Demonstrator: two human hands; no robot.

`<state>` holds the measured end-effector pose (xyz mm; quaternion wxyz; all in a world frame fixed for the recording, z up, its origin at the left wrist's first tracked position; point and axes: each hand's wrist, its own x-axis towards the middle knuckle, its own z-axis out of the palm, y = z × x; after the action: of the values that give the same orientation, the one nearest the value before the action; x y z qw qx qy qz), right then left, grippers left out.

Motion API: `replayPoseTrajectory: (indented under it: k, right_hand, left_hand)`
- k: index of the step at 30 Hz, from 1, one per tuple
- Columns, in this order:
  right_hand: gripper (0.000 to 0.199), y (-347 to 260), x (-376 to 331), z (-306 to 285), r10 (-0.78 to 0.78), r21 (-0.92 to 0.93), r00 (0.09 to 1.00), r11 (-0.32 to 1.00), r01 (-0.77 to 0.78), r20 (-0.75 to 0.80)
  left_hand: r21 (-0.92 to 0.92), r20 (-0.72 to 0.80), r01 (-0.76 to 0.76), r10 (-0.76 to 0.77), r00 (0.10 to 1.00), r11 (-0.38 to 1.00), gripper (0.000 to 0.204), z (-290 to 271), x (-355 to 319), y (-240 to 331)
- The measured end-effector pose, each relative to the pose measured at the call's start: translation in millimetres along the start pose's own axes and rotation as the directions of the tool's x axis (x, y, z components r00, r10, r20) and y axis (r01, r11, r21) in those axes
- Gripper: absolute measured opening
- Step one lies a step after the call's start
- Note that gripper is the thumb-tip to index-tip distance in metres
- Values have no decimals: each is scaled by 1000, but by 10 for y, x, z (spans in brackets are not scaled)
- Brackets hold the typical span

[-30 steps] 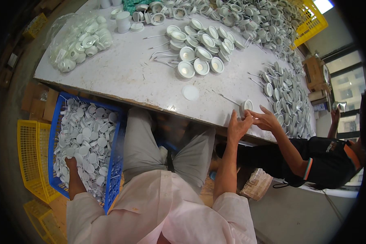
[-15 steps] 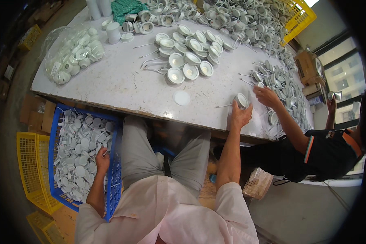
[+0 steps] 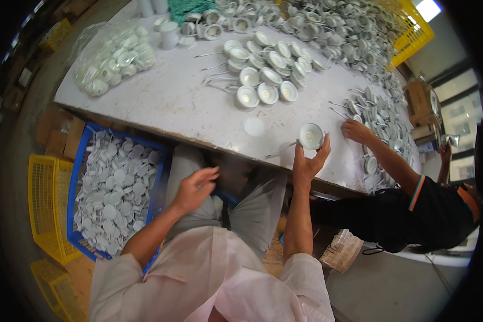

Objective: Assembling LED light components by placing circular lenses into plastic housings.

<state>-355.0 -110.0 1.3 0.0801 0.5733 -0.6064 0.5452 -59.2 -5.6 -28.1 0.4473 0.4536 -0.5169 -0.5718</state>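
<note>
Two bare hands at work over the near edge of a white worktable (image 3: 188, 102). Right hand (image 3: 307, 163) raised at that edge, fingers (image 3: 323, 152) curled round a round white lamp housing with a shiny inner cup (image 3: 310, 136), held just above the tabletop. Left hand (image 3: 195, 189) lower and nearer, over the lap, fingers loosely spread, gripping nothing visible. Just left of it, a blue plastic crate (image 3: 78, 177) heaped with flat white round discs (image 3: 112, 196); further left, a yellow mesh basket (image 3: 43, 204). Far on the table, a cluster of matching white housings with wire leads (image 3: 268, 75), and far left a clear bag of white parts (image 3: 115, 59). Right of the held housing, another person's hand (image 3: 355, 130) resting on the table among more housings.
</note>
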Motion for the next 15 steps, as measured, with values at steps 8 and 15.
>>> replayPoseTrajectory:
  k: [8,15]
  right_hand:
    - [77,-551,-500,146,-157,220,973,968,118,169]
    - [73,-737,-772,204,-156,486,957,874,19,244]
  left_hand:
    - [-159,89,-97,112,990,982,81,680,843,380]
    - [-249,125,-95,129,984,964,86,569,751,415]
